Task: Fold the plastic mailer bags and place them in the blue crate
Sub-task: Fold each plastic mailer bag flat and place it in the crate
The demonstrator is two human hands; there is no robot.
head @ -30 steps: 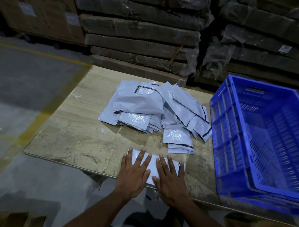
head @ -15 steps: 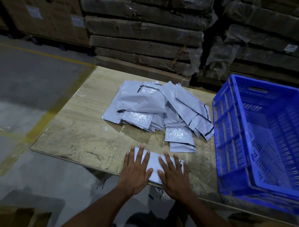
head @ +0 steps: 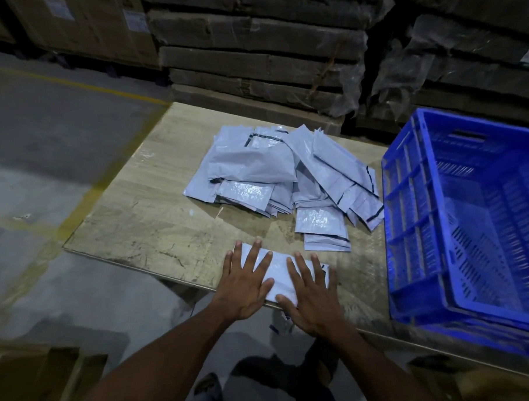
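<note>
- Dim light; stacked wrapped cartons (head: 260, 58) behind the worktop (head: 155, 223) are murky, labels unreadable.
- Blue crate (head: 416, 224) cut off at right frame edge; its far side and right wall not fully seen. Can't tell if any bags lie inside; the floor of it reads as blue mesh only.
- Pile of mailer bags (head: 274, 175) overlaps heavily; count not possible, lower bags hidden under upper ones. Some show dark seal strips at the edges.
- Small separate stack of bags (head: 322, 231) at the near end of the pile, between the pile and the hands.
- Folded mailer bag (head: 280, 271) at the near worktop edge, mostly covered by both hands; only the middle strip and the far corners show. Its near edge is at or just past the worktop edge, hard to tell.
- Left hand (head: 245, 280): flat, fingers spread straight, palm down, pressing the left part of the folded bag.
- Right hand (head: 312, 292): flat, fingers spread straight, palm down on the right part of the same bag; thumb lies along its near edge.
- Hands side by side, thumbs near each other, not touching.
- Crate sits on the worktop's right side, just beside the pile, apart from the hands.
- Something pale hangs below the worktop edge under the right hand; unclear what.
- Brown boxes (head: 38, 386) at lower left, cropped by the frame.
</note>
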